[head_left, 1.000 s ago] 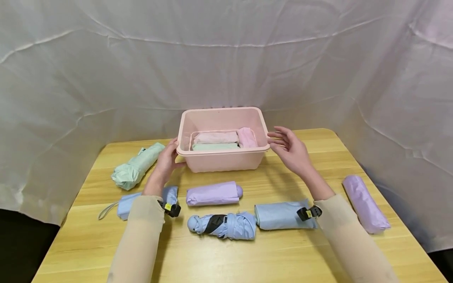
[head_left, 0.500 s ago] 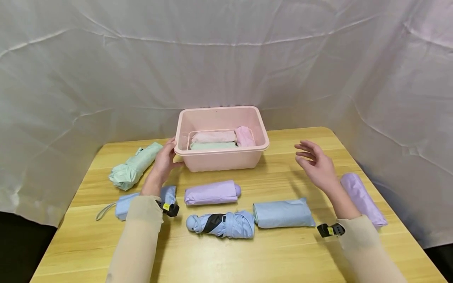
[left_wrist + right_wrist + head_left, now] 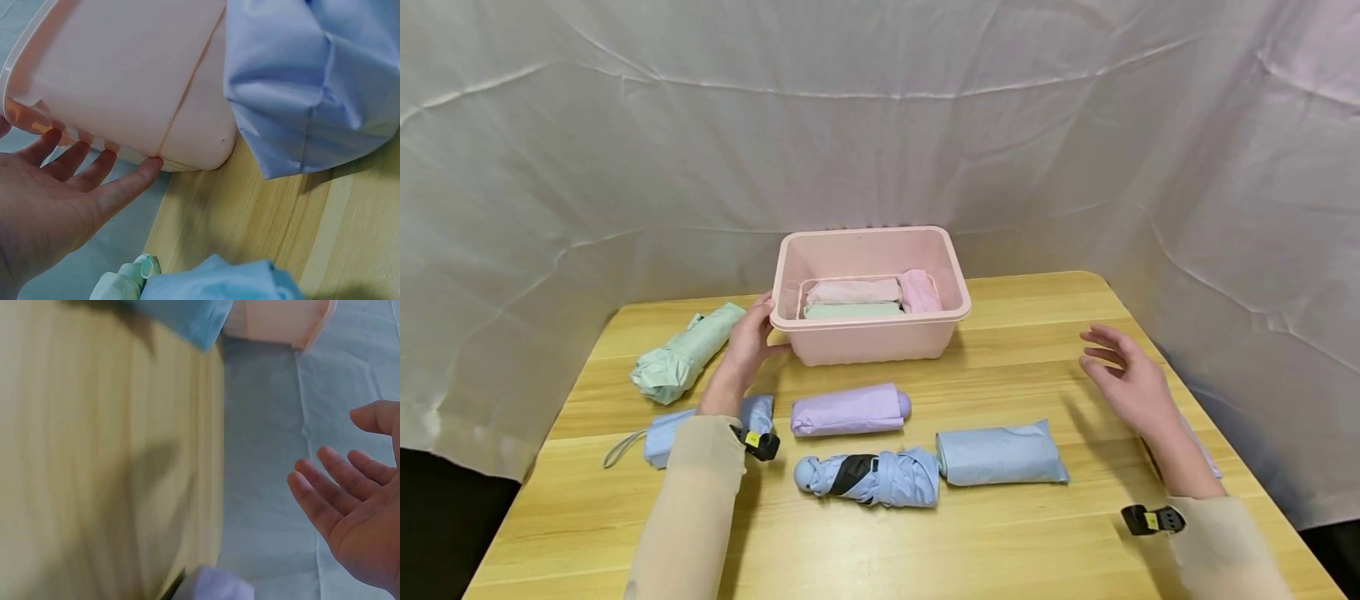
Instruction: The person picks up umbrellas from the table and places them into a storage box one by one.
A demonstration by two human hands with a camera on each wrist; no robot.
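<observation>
Where the bench (image 3: 1000, 533) meets the backdrop stands a pink plastic bin (image 3: 871, 333), rectangular, rimmed, holding folded pink and green umbrellas (image 3: 853, 298); left hand (image 3: 747, 343), fingers straight, touches its left rim; right hand (image 3: 1131, 385), relaxed and spread, hovers holding nothing.

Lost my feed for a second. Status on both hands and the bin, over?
Left hand open, fingers flat against pink bin. Right hand open, in the air above the lilac umbrella at the table's right edge. No grip on anything. Nothing between right hand and that umbrella.
</observation>
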